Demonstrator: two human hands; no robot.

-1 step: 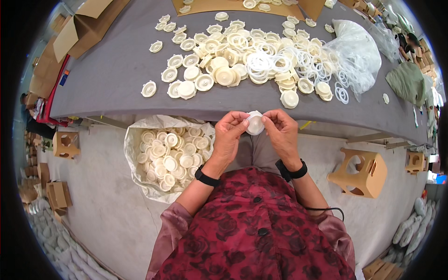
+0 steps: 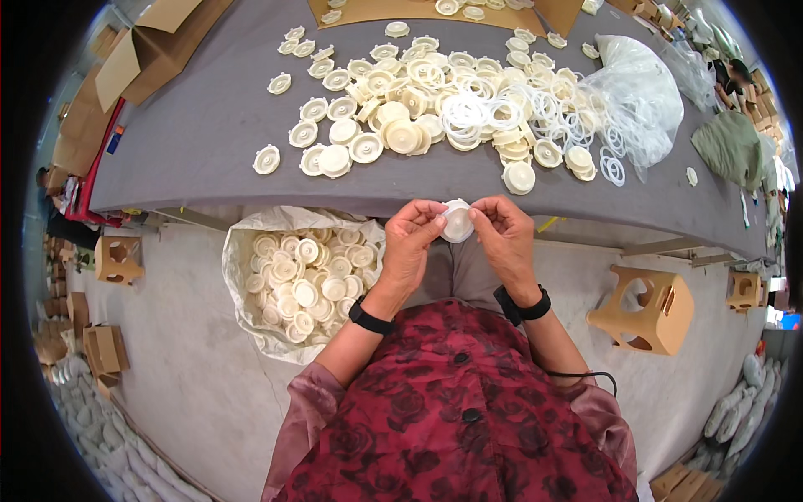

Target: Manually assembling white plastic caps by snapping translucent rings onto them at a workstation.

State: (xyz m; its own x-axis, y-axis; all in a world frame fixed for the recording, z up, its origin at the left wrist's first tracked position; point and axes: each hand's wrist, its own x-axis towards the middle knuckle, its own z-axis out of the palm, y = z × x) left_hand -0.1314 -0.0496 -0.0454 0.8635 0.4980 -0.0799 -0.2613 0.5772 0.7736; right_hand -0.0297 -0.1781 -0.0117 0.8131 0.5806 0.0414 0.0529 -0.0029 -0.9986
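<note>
Cream plastic disc [image 2: 457, 222] is sitting pinched between your left hand [image 2: 410, 247] and right hand [image 2: 504, 238], just below the grey table [image 2: 192, 134] edge; you are probably seating a ring, then dropping it in the sack [image 2: 242, 251]

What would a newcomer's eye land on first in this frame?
Most striking is the heap of cream plastic caps and thin white rings spread over the grey table. Just below its edge, the left hand and right hand pinch one cap between them. On the floor at the left, an open white bag is full of more caps.
</note>
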